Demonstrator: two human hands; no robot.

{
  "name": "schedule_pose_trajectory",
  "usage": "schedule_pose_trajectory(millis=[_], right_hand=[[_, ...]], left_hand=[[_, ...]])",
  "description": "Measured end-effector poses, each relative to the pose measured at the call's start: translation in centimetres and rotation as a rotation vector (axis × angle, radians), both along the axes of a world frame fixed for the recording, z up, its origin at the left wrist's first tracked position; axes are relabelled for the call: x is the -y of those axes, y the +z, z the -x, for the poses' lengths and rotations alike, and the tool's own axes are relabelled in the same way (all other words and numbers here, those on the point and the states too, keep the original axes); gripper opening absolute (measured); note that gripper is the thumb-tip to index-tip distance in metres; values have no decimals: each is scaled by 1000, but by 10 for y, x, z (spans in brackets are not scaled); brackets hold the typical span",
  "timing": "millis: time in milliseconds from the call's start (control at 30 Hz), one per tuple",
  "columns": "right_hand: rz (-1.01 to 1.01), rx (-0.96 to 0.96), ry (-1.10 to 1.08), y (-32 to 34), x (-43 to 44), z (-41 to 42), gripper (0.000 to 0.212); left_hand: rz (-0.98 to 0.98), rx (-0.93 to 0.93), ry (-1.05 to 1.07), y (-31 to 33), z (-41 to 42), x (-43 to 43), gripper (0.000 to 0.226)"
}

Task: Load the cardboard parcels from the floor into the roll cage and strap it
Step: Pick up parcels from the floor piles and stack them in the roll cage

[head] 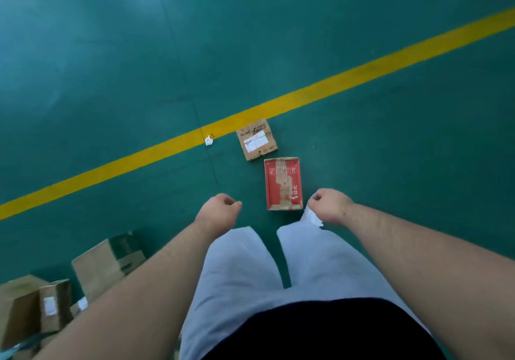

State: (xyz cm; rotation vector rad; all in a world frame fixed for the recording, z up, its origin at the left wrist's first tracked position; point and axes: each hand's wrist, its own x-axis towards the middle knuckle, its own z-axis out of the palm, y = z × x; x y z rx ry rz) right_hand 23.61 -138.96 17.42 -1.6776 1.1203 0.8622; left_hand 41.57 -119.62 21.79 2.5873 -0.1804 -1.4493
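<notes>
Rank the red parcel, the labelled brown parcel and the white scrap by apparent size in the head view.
1. red parcel: largest, but nearer the camera, so its lead is unsure.
2. labelled brown parcel.
3. white scrap: clearly smallest.

bare forearms (156,270), light grey trousers (242,270), black top (328,329)
</notes>
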Motion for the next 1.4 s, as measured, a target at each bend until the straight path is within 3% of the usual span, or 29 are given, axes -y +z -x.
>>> schedule_pose_trajectory(millis=[167, 300, 467, 567, 733, 800, 900, 967, 1100, 1200, 1400], right_hand=[[-12, -116, -89, -67, 10, -44, 28], [-11, -240, -152, -155, 2, -79, 63], [45, -334, -399, -301, -12, -121, 78], [81, -395, -493, -381, -8, -135, 83], [210, -440, -695, -491, 3, -140, 93], [154, -453, -731, -528, 0, -130, 81], [142, -409, -676, -553, -6, -114, 35], [148, -363, -620, -556, -5, -105, 26], [128, -328, -549, -551, -7, -98, 29], [130, -357, -533, -546, -9, -99, 31], [98, -381, -449, -524, -11, -99, 31]], left_hand=[[-130, -93, -163, -77, -49, 56, 41], [-257, -96, -498, -190, -100, 100, 63], [-342, -22, -792, -354, -164, 155, 77], [-349, 33, -843, -437, -192, 173, 83], [-346, 148, -829, -556, -227, 185, 114], [-353, 213, -818, -596, -236, 190, 129], [-293, 287, -717, -632, -250, 197, 141], [-275, 302, -654, -649, -259, 202, 145], [-261, 229, -403, -663, -272, 212, 139], [-297, 76, -365, -658, -278, 208, 133], [-205, -148, -300, -627, -267, 195, 73]])
